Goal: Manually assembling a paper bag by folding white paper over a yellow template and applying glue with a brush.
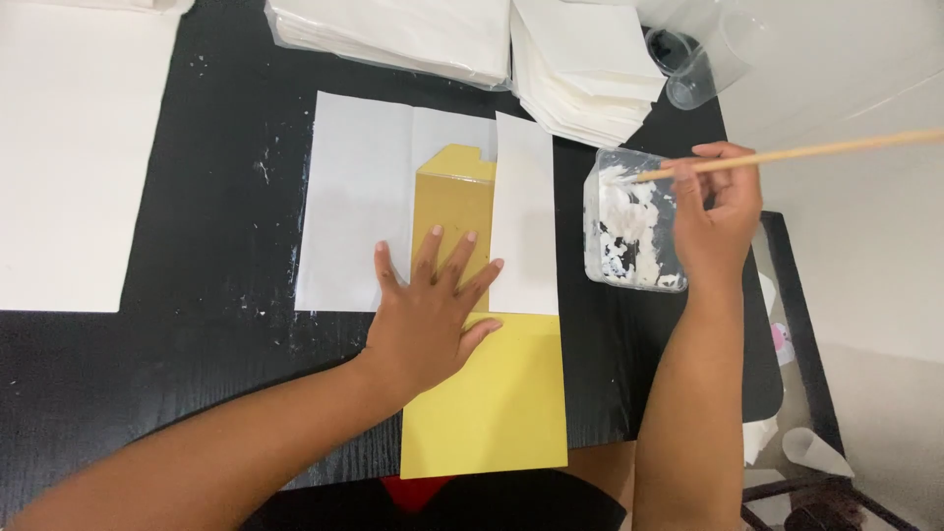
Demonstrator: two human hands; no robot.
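Note:
My left hand (433, 310) lies flat with fingers spread on a yellow card template (492, 393) and on the white sheet of paper (354, 197) under it. One flap of the white paper (524, 216) is folded over the yellow card on the right. My right hand (716, 221) grips a thin wooden stick (816, 150). The stick's tip is dipped into white paste in a clear square plastic tray (629, 221) right of the paper.
The work lies on a black table (216, 324). Stacks of folded white paper (580, 69) sit at the back, with a clear plastic cup (703, 64) beside them. A large white sheet (69, 157) covers the left side. White paper cones (816, 452) lie low at the right.

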